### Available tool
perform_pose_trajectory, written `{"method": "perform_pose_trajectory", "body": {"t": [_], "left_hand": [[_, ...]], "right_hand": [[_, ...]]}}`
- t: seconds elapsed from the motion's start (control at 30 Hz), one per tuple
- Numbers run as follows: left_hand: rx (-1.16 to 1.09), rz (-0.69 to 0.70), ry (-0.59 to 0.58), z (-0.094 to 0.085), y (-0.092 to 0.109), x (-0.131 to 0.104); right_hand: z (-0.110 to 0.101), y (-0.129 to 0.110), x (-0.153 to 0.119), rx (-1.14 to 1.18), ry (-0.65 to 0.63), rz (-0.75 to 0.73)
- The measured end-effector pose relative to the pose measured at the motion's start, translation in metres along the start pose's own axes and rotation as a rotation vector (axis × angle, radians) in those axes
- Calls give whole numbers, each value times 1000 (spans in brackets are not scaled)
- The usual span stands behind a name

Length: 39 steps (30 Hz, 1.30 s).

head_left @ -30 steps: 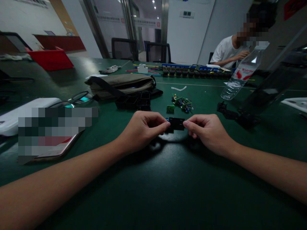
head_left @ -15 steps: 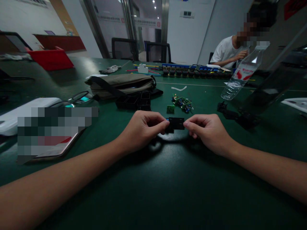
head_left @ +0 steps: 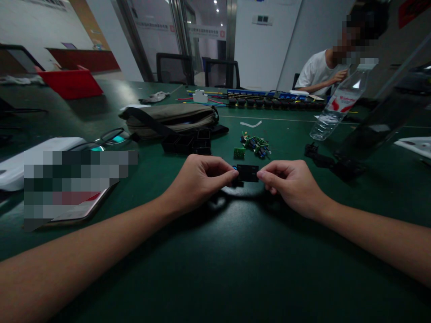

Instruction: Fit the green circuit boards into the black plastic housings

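Observation:
A small black plastic rectangular piece [head_left: 248,173] with slots is held between my two hands, just above the green table [head_left: 215,269]. My left hand [head_left: 205,181] pinches its left end between thumb and forefinger; a bit of blue shows beside those fingertips. At the right end, my right hand [head_left: 292,184] grips it with thumb and fingertips. Beyond the piece lie a small green circuit board [head_left: 239,153] and a heap of circuit boards with components [head_left: 256,145]. Several open black plastic boxes [head_left: 186,142] stand behind my left hand.
A grey-green bag [head_left: 171,120] lies behind the boxes. Glasses [head_left: 112,137] and a phone-like slab [head_left: 84,208] are at left. To the right stand a tilted-looking water bottle [head_left: 341,105] and a black clamp [head_left: 336,166]. A person [head_left: 319,72] sits across the table, near a long wired assembly [head_left: 272,99].

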<state>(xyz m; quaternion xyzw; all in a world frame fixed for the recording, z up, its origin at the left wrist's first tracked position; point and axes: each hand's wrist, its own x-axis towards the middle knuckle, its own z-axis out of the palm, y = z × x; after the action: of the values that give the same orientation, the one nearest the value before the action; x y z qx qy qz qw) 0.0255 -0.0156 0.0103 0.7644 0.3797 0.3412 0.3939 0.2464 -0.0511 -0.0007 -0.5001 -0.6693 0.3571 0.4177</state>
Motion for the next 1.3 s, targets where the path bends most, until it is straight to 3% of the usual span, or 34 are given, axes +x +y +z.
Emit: {"method": "perform_pose_trajectory", "body": {"t": [1.3], "left_hand": [[-118,-34,-124,-2,-2,4]], "right_hand": [[0,1,1,27,-52,2]]}}
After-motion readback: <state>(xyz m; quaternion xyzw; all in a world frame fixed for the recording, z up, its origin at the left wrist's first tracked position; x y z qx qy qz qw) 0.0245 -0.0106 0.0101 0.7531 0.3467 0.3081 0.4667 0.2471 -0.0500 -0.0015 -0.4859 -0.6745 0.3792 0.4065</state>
